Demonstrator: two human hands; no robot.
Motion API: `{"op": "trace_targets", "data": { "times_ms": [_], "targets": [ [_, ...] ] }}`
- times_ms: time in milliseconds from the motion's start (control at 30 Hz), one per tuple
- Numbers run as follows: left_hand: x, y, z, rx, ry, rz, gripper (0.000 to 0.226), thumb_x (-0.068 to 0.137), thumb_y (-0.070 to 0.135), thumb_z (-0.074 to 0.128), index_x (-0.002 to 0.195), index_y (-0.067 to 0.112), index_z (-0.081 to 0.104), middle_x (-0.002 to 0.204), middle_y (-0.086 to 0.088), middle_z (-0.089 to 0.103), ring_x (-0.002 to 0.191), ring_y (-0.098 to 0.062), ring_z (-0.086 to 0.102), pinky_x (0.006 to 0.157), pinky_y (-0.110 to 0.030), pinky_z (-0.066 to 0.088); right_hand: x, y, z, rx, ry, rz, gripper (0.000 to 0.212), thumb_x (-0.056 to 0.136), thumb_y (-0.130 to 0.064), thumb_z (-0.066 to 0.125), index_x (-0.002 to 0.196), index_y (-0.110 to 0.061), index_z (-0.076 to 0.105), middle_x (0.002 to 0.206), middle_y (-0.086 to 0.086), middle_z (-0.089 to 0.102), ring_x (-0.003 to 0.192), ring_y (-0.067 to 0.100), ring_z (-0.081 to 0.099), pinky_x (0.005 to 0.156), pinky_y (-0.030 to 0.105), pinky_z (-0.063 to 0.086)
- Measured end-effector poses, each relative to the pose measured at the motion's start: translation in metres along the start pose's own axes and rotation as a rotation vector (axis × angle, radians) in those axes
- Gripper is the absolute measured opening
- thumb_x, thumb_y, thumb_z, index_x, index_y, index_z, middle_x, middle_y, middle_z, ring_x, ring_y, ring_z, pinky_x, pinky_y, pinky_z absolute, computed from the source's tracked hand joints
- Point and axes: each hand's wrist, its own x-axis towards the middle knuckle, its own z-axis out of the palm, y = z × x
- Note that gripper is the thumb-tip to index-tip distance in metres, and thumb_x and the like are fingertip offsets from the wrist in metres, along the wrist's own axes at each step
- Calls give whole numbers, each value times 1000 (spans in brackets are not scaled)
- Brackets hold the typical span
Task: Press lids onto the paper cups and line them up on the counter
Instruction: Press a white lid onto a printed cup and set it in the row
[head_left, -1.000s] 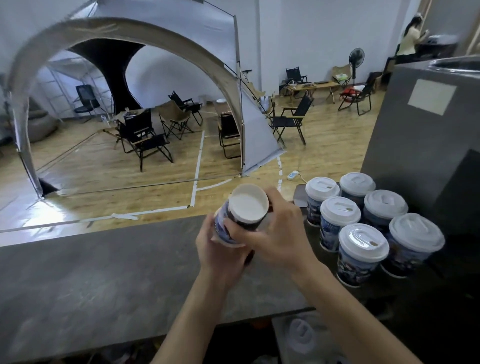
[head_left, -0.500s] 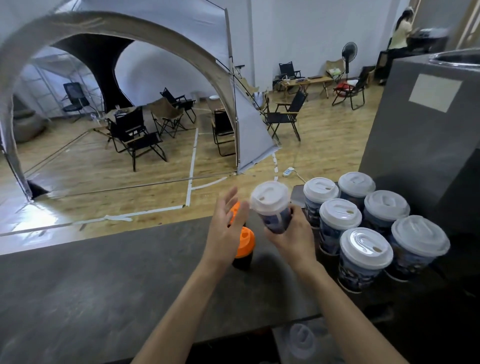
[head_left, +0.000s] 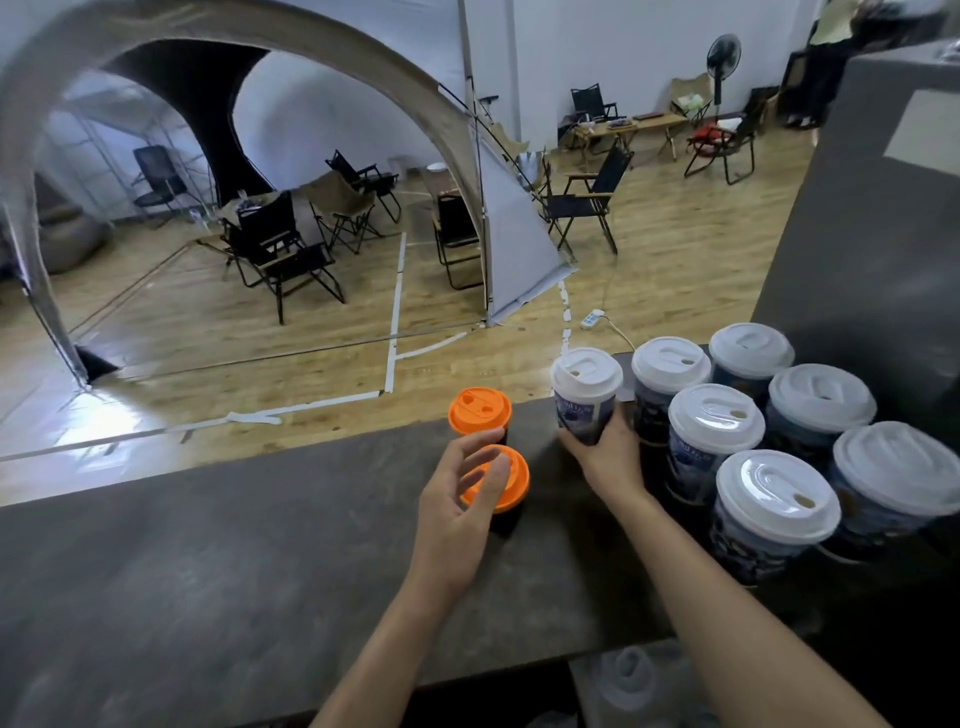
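Right hand (head_left: 605, 457) first: I see it gripping the cup (head_left: 584, 415) low on its wall, fingers curled round the base. The cup is upright, paper, printed in dark blue with pale patches, and its white lid (head_left: 586, 373) is on, domed, with a raised tab and a small sip hole. It sits at the far edge of the counter (head_left: 208, 571), just left of six cups (head_left: 714, 431) of the same print and same white lids, which stand close together in two rows running back toward me. My hand hides the base, so I cannot tell whether it touches the counter. My left hand (head_left: 454, 504) is empty, fingers loose and spread, over the near orange lid (head_left: 514, 480) of a short dark cup; contact is unclear. A second orange lid (head_left: 479, 410) stands just behind it.
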Motion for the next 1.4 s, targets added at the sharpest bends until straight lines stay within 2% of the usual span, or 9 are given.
{"op": "trace_targets", "data": {
  "times_ms": [100,200,300,500,600,700,867,1100,1400],
  "targets": [
    [0,-1,3,5,-17,-3,34,91,45,64,124,34,66,122,7,71,121,-11,64,106,-47,50,-11,2,-2,-21,-11,40,79,77,-20,89,140,1,46,139,20,58,131,35,53,104,36,41],
    [-2,-4,3,12,-21,-2,32,93,40,64,124,32,65,122,10,71,120,-8,64,104,-42,52,-40,0,-10,-35,-46,86,94,79,-19,87,152,2,33,153,21,45,143,34,41,115,35,32],
    [-7,-8,-1,10,-9,13,31,95,36,63,125,31,65,121,12,71,119,-9,64,100,-35,54,-90,-10,-24,-23,-58,86,86,89,-23,78,155,1,28,159,19,37,147,30,36,118,34,29],
    [-17,-7,-38,15,152,83,29,97,31,58,124,25,64,122,14,69,120,-11,63,102,-33,51,-156,-83,-24,142,-68,-280,51,97,-32,67,143,-16,51,137,-12,56,129,0,51,107,17,38],
    [-26,-1,-80,42,272,110,29,97,28,59,126,24,63,125,12,68,123,-13,61,103,-31,49,-169,-123,12,139,-181,-428,52,97,-39,60,143,-18,51,137,-11,56,131,1,50,108,18,39],
    [-45,3,-145,99,430,114,29,97,29,59,126,27,62,125,15,67,124,-12,60,103,-28,48,-195,-154,67,137,-350,-502,52,99,-38,63,144,-18,50,140,-8,55,133,2,48,112,24,40],
    [-97,-1,-282,171,743,59,24,95,32,60,118,32,64,118,19,68,116,-8,63,94,-21,51,-267,-209,174,72,-702,-620,59,97,-46,61,149,-28,41,144,-17,45,131,-8,38,106,9,29],
    [-184,-25,-468,281,1072,-13,16,99,13,64,112,22,67,110,11,69,104,-1,63,81,-9,46,-374,-276,329,16,-944,-729,57,98,-45,61,148,-27,39,146,-14,44,136,0,40,115,24,36],
    [-209,-74,-720,628,1215,-113,21,95,18,69,115,20,63,112,4,66,102,-9,62,90,-38,55,-460,-367,541,-26,-1041,-813,57,95,-36,69,144,-17,46,142,-2,51,129,9,48,107,26,41]
  ]
}}
